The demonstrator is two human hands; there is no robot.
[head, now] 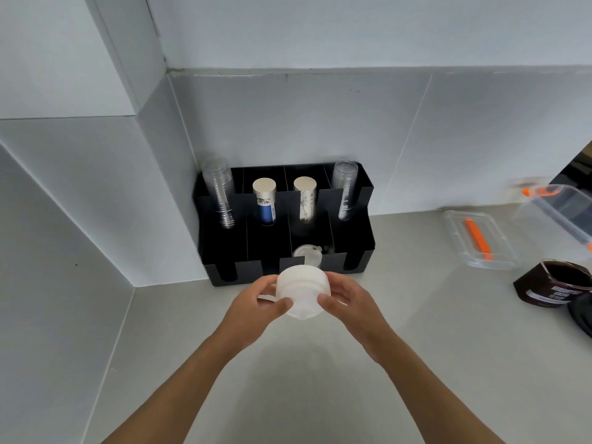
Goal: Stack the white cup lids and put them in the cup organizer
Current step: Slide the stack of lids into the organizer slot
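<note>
The left hand and right hand pinch the stack of white lids by its sides; it is probably light, thin and easily skewed, so grip the rims evenly

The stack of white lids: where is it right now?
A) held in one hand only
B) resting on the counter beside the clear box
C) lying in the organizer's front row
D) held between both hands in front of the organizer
D: the stack of white lids sits between the left hand and right hand, just in front of the black cup organizer.
</note>
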